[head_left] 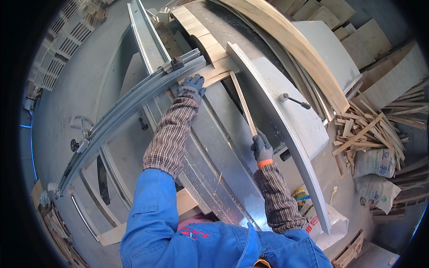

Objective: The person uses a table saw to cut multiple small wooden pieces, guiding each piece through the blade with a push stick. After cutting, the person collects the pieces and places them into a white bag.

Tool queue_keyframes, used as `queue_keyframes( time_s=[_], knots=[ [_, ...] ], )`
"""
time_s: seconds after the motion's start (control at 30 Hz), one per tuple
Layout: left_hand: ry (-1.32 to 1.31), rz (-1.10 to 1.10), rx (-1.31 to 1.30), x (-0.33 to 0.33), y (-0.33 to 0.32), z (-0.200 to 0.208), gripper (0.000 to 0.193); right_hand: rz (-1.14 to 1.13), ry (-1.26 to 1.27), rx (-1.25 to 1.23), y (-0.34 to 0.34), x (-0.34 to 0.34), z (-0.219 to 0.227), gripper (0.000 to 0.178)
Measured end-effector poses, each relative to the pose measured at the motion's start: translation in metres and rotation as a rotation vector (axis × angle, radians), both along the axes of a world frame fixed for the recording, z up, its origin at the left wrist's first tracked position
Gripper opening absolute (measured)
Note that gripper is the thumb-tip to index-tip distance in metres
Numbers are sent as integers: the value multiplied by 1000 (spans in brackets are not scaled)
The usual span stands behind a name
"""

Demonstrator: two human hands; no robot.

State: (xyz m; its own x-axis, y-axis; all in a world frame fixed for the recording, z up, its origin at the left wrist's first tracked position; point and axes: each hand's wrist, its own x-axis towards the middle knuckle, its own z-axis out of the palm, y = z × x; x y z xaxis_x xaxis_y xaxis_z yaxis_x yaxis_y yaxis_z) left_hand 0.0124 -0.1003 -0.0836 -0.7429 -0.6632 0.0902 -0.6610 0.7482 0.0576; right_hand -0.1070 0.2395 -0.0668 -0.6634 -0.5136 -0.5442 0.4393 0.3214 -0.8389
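My left hand (192, 87), in a grey glove, lies on the near left end of a flat wooden board (213, 75), its fingers stretched out against the board beside the metal crosscut fence (147, 87). In my right hand (261, 146), also gloved, is the near end of a thin wooden stick (241, 100). The stick's far tip touches or nearly touches the board's right part, close to the long rip fence (286, 134). Both hands are over the grey table of a panel saw (223, 147). I cannot make out the blade.
Beyond the board runs a row of wooden pieces (201, 33). A lever handle (295, 100) sticks out right of the rip fence. Long curved boards (295, 42) extend along the far right. Scrap strips (371, 134) and white sacks (377, 178) lie on the right.
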Motion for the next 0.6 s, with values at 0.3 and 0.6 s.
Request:
queue_keyframes(
  time_s=[0.3, 0.6],
  knots=[
    [-29, 48, 80, -4, 4, 22, 43, -23, 13, -16, -11, -3, -12, 45],
    [-14, 95, 71, -7, -4, 6, 47, 24, 73, -139, -24, -11, -30, 44]
  ],
)
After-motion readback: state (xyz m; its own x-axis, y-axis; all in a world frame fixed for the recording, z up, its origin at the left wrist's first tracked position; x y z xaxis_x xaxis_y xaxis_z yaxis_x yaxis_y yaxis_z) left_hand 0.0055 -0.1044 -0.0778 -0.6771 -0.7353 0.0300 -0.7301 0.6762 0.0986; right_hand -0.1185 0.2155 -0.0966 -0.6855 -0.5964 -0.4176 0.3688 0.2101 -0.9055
